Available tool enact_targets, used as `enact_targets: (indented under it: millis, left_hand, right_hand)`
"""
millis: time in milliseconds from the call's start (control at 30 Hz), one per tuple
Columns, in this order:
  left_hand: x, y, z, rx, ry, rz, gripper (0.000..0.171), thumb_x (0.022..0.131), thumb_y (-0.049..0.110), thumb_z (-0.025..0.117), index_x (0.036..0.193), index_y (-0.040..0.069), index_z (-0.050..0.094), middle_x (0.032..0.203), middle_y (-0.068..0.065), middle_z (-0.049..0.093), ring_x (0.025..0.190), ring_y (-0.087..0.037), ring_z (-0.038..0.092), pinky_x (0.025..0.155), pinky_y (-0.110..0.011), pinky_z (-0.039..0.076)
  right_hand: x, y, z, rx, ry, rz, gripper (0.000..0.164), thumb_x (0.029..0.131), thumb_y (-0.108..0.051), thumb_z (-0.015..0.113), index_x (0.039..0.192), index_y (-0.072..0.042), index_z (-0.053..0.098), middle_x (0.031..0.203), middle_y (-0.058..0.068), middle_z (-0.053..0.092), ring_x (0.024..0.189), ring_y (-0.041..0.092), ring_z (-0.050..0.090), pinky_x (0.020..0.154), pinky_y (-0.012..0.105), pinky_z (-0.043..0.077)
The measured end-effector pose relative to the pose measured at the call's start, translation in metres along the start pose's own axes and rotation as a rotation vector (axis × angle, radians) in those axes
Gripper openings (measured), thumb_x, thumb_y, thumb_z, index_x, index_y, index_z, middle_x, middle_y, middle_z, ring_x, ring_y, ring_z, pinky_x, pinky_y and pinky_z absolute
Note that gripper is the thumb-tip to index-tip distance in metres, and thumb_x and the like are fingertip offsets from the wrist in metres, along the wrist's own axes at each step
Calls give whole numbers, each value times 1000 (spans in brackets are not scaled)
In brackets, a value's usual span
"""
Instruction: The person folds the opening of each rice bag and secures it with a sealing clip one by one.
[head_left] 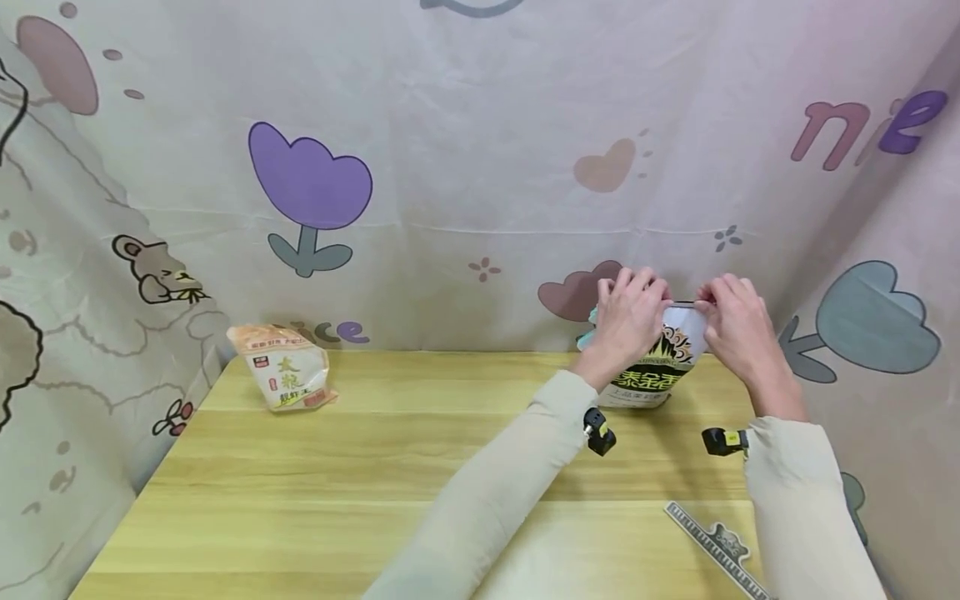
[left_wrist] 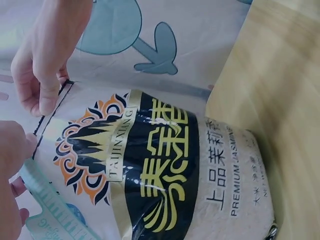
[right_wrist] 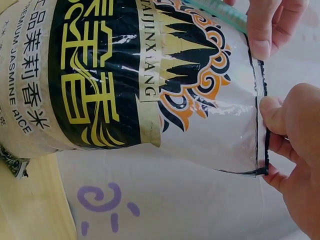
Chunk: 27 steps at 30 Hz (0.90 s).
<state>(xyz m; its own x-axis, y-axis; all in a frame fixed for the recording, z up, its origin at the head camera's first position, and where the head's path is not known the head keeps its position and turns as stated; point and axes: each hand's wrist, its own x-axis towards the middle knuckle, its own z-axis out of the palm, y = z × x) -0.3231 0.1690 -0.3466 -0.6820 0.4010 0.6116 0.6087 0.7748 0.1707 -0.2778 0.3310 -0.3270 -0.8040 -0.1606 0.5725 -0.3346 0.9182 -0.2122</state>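
Observation:
A clear bag of jasmine rice [head_left: 651,367] with a black and gold label stands at the back right of the table. My left hand [head_left: 632,317] pinches its flat top edge on one side. At the other end of that edge, my right hand [head_left: 738,325] pinches it between thumb and fingers, as the right wrist view shows. A teal strip [left_wrist: 52,202] with ruler-like marks slants across the bag's upper corner by my left hand. Fingers of that hand [left_wrist: 15,187] lie against the strip; whether they grip it, I cannot tell.
A grey strip [head_left: 716,550] with a bear figure lies at the table's front right. At the back left stands another food bag [head_left: 288,375], its top folded. Patterned cloth [head_left: 465,150] hangs along the back and sides of the wooden table [head_left: 360,483].

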Motion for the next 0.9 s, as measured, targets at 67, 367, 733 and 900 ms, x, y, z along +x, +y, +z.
enact_targets:
  millis: [67,367,733,900]
  left_hand:
    - [-1,3,0,-12,1,-10,11,95,40,53,96,33,61,107,16,52,102,-9,43,86,-32,30]
    - [-3,2,-6,-36,-26,12,11,93,38,57,101,34,63,115,16,53,106,-9,42,87,-31,30]
    - [-24,-18,-42,-86,-20,68,20,93,36,57,112,32,61,118,13,54,104,-9,45,84,-28,31]
    - [-46,-37,-68,-133,38,43,15,92,30,60,106,28,64,113,13,56,103,-9,46,88,-30,32]
  right_hand:
    - [-3,1,-2,2,-3,6,8,89,8,53,95,2,53,93,15,50,90,35,41,77,51,31]
    - [-7,-1,-7,45,40,-10,5,89,4,57,94,3,56,92,14,53,87,32,44,75,45,32]
    - [-18,-27,-16,111,189,10,11,91,-7,60,97,1,60,100,17,57,96,37,48,83,54,34]
    - [-20,-42,-6,159,209,10,15,89,-8,62,100,1,60,102,16,56,96,36,48,80,54,33]
